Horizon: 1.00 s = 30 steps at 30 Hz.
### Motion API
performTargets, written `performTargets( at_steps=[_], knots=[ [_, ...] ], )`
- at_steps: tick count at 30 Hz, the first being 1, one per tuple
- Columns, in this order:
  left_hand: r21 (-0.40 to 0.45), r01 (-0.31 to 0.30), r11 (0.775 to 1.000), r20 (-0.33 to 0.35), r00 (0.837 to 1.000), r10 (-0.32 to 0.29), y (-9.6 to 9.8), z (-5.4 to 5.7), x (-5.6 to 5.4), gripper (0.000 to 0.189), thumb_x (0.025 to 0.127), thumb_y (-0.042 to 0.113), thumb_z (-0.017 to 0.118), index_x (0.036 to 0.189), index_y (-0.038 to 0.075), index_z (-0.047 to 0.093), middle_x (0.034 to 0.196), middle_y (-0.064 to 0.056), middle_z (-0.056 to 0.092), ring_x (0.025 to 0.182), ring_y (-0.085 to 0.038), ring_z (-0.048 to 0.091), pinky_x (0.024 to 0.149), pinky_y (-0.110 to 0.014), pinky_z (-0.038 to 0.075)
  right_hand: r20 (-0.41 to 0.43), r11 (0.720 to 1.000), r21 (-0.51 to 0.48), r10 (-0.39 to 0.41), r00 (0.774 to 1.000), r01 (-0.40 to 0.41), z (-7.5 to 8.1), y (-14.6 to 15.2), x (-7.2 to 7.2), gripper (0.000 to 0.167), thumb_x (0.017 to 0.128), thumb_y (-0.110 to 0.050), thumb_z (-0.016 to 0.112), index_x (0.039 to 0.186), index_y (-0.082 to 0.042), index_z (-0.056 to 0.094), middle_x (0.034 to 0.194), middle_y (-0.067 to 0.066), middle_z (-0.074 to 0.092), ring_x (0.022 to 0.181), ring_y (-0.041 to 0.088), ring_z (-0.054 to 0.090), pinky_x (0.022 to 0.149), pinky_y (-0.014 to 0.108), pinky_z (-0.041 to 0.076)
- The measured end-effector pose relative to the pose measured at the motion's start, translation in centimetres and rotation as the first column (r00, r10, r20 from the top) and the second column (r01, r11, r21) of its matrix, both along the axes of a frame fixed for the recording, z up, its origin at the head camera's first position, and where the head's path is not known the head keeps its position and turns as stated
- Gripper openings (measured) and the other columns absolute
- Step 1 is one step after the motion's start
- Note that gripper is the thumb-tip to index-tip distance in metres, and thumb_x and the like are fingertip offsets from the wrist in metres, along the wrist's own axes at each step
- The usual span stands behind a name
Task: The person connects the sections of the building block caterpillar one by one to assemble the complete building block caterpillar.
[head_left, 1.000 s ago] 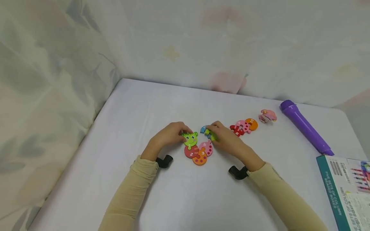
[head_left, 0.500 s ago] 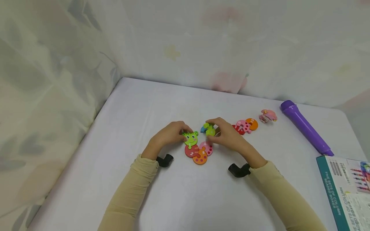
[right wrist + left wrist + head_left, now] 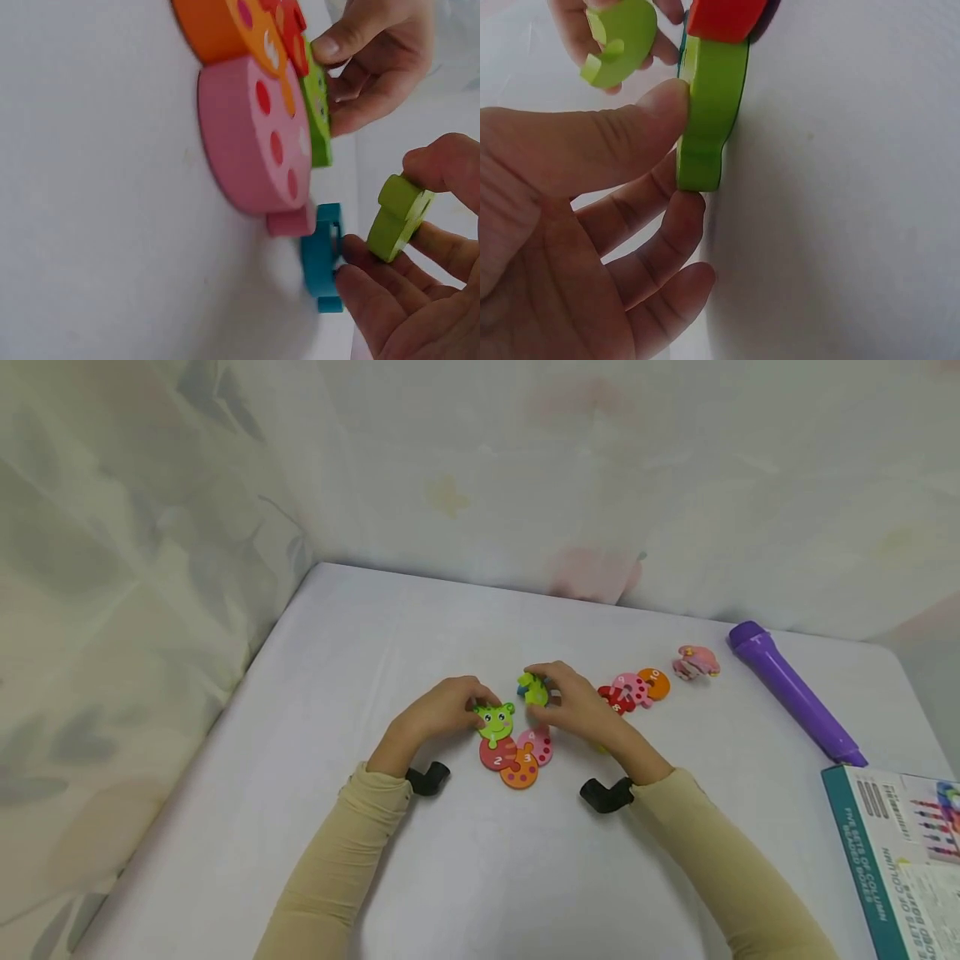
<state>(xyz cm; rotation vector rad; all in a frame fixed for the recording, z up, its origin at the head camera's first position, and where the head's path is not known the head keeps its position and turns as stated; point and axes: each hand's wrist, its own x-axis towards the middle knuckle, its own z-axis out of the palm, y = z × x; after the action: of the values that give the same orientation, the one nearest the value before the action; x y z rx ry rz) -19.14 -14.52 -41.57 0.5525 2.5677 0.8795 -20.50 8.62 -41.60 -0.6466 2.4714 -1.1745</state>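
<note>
In the head view my left hand point(image 3: 448, 706) holds the green caterpillar-face puzzle piece point(image 3: 495, 722) at its left edge; the left wrist view shows the thumb against the side of this green head piece point(image 3: 712, 105). Joined to the head in a curve are a red piece 2 point(image 3: 495, 754), an orange piece 3 point(image 3: 519, 770) and a pink piece 4 point(image 3: 536, 747). My right hand point(image 3: 581, 702) pinches a light green puzzle piece point(image 3: 397, 217) between thumb and fingers, raised off the table. Beside its lower fingers is a blue piece point(image 3: 321, 259), mostly hidden from the head view.
Right of my right hand lie a red piece point(image 3: 617, 700), a pink piece point(image 3: 633, 687) and an orange piece 10 point(image 3: 654, 683). Farther right are a small pink toy point(image 3: 696, 662), a purple microphone-shaped tube point(image 3: 795, 689) and a printed box point(image 3: 896, 852) at the table's edge.
My right hand has raised and turned the light green piece and shifted slightly left with it, now covering most of the blue piece in the head view. The left hand stays on the head piece.
</note>
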Motion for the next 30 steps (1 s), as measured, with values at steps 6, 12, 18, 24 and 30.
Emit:
performTargets(
  at_steps=[6, 12, 18, 24, 30],
  knots=[
    [0.012, -0.011, 1.0, 0.007, 1.0, 0.01, 0.0, -0.4, 0.1, 0.032, 0.08, 0.009, 0.071, 0.111, 0.012, 0.067, 0.101, 0.001, 0.06, 0.086, -0.015, 0.052, 0.076, -0.028, 0.044, -0.118, 0.991, 0.123, 0.061, 0.991, -0.047, 0.9, 0.6, -0.4, 0.057, 0.082, -0.013, 0.068, 0.134, -0.007, 0.046, 0.125, 0.011, 0.045, 0.112, 0.026, 0.047, 0.095, 0.041, 0.041],
    [0.004, -0.009, 1.0, -0.004, 1.0, 0.009, 0.0, -0.2, 0.1, 0.032, 0.08, 0.009, 0.07, 0.112, 0.012, 0.067, 0.102, 0.0, 0.06, 0.088, -0.015, 0.052, 0.078, -0.029, 0.045, -0.157, 0.914, 0.384, 0.204, 0.966, -0.131, 2.0, 1.9, 1.2, 0.054, 0.081, -0.014, 0.071, 0.132, -0.013, 0.051, 0.125, 0.009, 0.045, 0.104, 0.023, 0.051, 0.088, 0.038, 0.046],
    [0.003, -0.017, 1.0, 0.007, 1.0, 0.017, -0.1, -0.1, 0.1, 0.032, 0.08, 0.008, 0.07, 0.112, 0.011, 0.067, 0.103, -0.001, 0.06, 0.086, -0.016, 0.051, 0.078, -0.028, 0.044, -0.198, 0.849, 0.504, 0.292, 0.936, -0.158, 1.3, 1.6, 1.8, 0.056, 0.08, -0.02, 0.073, 0.131, -0.013, 0.053, 0.123, 0.01, 0.049, 0.099, 0.021, 0.053, 0.081, 0.033, 0.05],
    [0.015, -0.012, 1.0, 0.01, 1.0, 0.011, -0.1, -0.2, 0.0, 0.031, 0.08, 0.009, 0.071, 0.111, 0.011, 0.067, 0.103, -0.001, 0.06, 0.086, -0.016, 0.051, 0.077, -0.028, 0.045, -0.191, 0.822, 0.542, 0.321, 0.927, -0.173, 1.1, 1.0, 2.0, 0.056, 0.078, -0.02, 0.074, 0.131, -0.015, 0.054, 0.126, 0.01, 0.049, 0.108, 0.024, 0.054, 0.082, 0.035, 0.05],
    [0.013, -0.007, 1.0, 0.005, 1.0, 0.007, -0.1, -0.2, 0.0, 0.032, 0.08, 0.009, 0.07, 0.111, 0.011, 0.067, 0.103, 0.0, 0.06, 0.086, -0.016, 0.051, 0.077, -0.027, 0.045, -0.201, 0.787, 0.585, 0.372, 0.906, -0.193, 1.4, 0.8, 2.2, 0.053, 0.078, -0.018, 0.074, 0.128, -0.016, 0.056, 0.126, 0.01, 0.051, 0.109, 0.025, 0.055, 0.079, 0.036, 0.051]
  ],
)
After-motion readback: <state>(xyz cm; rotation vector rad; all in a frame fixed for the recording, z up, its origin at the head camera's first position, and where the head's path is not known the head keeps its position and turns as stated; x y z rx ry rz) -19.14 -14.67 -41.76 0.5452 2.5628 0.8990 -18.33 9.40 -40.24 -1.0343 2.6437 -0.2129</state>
